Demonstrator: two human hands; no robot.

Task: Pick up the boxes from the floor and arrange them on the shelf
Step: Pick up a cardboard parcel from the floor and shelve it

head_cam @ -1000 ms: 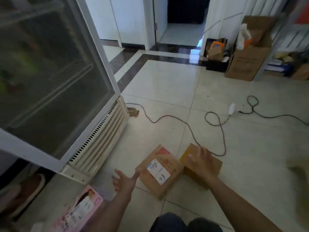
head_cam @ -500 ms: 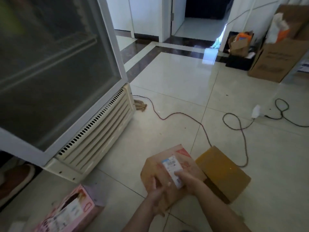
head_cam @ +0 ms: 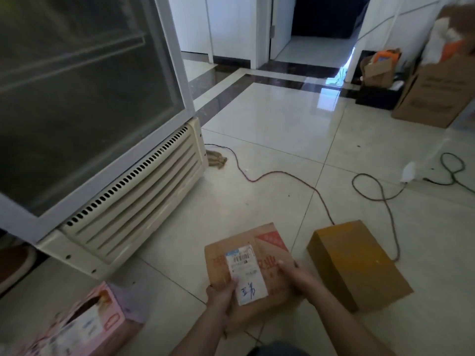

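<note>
Glass-door fridge (head_cam: 77, 98) fills the upper left, white tile floor (head_cam: 282, 129) takes the rest. Plain brown box (head_cam: 357, 263) sits on the tiles lower right, labelled cardboard box (head_cam: 270, 242) just left of it at bottom centre, pink box (head_cam: 84, 325) in the bottom-left corner (cropped, blurred). Left hand (head_cam: 222, 295) and right hand (head_cam: 299, 276) both clamp the labelled box at its near end, thumbs on top; red cord (head_cam: 257, 180) runs across mid-frame.

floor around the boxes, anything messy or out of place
A red cord snakes from the cooler and vanishes behind the plain brown box, a snag risk. A brown rag-like bundle lies at the cooler's corner. The pink box sits askew, lower left. The labelled box held by left hand and right hand looks intact.
</note>
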